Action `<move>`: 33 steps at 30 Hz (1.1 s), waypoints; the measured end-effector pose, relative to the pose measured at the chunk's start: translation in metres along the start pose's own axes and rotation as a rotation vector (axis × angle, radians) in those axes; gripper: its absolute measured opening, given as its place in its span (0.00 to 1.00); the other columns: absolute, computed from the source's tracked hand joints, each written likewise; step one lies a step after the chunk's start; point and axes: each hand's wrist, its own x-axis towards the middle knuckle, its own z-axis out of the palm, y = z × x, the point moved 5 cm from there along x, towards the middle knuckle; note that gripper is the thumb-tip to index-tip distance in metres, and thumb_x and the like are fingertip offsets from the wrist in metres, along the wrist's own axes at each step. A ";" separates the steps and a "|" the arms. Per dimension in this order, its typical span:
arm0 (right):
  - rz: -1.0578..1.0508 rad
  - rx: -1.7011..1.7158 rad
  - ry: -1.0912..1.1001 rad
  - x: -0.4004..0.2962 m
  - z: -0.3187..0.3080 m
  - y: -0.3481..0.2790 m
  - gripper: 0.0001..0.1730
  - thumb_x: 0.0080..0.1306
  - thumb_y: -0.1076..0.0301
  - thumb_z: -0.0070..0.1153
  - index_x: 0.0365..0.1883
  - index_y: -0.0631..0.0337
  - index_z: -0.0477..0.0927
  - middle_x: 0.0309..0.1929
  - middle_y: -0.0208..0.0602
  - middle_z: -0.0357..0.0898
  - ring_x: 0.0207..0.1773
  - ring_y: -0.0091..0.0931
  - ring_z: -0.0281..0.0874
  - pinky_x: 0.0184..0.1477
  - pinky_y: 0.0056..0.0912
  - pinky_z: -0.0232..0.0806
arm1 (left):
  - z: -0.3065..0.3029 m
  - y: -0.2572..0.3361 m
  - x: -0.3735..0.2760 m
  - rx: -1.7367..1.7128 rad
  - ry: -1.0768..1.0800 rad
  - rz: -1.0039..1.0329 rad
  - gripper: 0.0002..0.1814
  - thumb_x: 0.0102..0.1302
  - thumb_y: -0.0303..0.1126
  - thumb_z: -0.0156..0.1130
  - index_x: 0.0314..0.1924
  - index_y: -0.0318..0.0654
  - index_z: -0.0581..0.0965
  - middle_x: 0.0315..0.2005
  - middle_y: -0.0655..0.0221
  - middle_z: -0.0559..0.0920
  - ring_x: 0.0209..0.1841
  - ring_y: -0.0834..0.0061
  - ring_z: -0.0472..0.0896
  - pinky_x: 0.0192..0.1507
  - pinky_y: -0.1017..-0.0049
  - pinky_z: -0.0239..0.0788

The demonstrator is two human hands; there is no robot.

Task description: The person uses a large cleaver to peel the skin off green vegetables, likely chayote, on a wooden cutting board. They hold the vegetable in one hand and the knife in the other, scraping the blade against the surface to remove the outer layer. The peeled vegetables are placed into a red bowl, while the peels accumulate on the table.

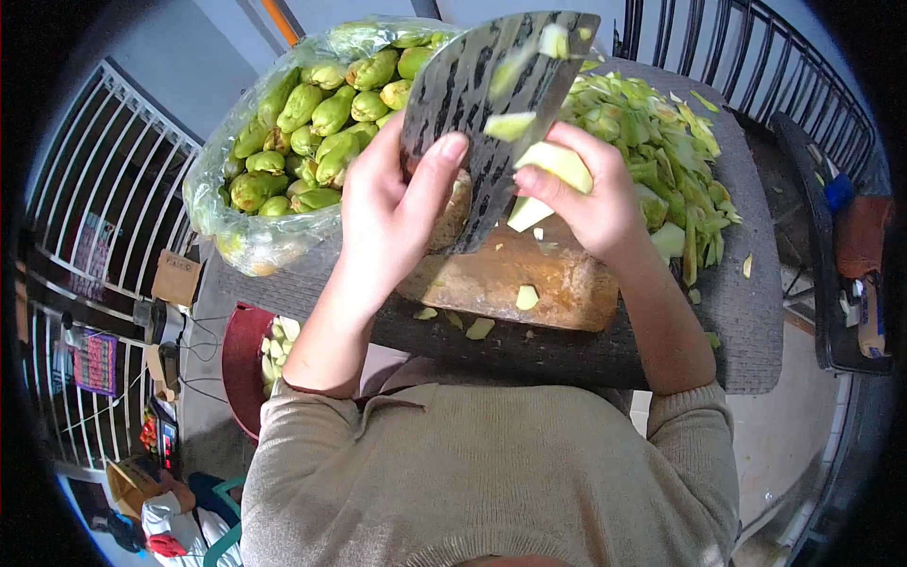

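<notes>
My left hand [400,198] grips a broad steel knife [489,106], its wide blade raised and tilted across the view with bits of pale green flesh on it. The knife's handle is mostly hidden by the hand. My right hand [588,184] holds a peeled, pale green chayote [560,166] close beside the blade. Beneath both hands is a thick wooden chopping board [510,283] with a few small scraps on it. Unpeeled chayotes [333,113] fill a clear plastic bag [234,234] at the upper left. Green peelings [652,142] lie heaped right of the board.
The board rests on a grey cloth-covered table [751,312]. Below its left edge stands a dark red tub [241,368] holding pale cut pieces. A black chair [829,312] with objects on it is at the far right. Cardboard boxes [176,278] and a white metal grille [113,184] are at left.
</notes>
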 end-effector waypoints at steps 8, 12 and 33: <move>0.117 0.237 0.201 -0.001 -0.005 0.017 0.24 0.64 0.55 0.60 0.44 0.69 0.76 0.36 0.34 0.80 0.40 0.18 0.75 0.44 0.22 0.67 | 0.016 0.000 0.009 -0.058 -0.012 -0.082 0.15 0.68 0.33 0.59 0.47 0.29 0.75 0.26 0.75 0.78 0.26 0.89 0.69 0.28 0.84 0.62; 0.092 0.308 0.351 -0.004 -0.005 0.024 0.25 0.64 0.52 0.59 0.45 0.70 0.76 0.36 0.33 0.79 0.40 0.18 0.74 0.45 0.22 0.65 | 0.024 -0.004 0.011 -0.081 -0.023 -0.109 0.15 0.67 0.33 0.59 0.48 0.28 0.75 0.30 0.70 0.81 0.30 0.87 0.73 0.33 0.83 0.66; 0.122 0.637 0.375 -0.007 0.006 0.048 0.18 0.69 0.57 0.54 0.44 0.64 0.72 0.36 0.29 0.75 0.38 0.17 0.71 0.41 0.18 0.63 | 0.050 -0.035 -0.015 -0.440 0.080 -0.288 0.11 0.70 0.34 0.55 0.45 0.34 0.73 0.23 0.76 0.75 0.23 0.89 0.71 0.25 0.85 0.62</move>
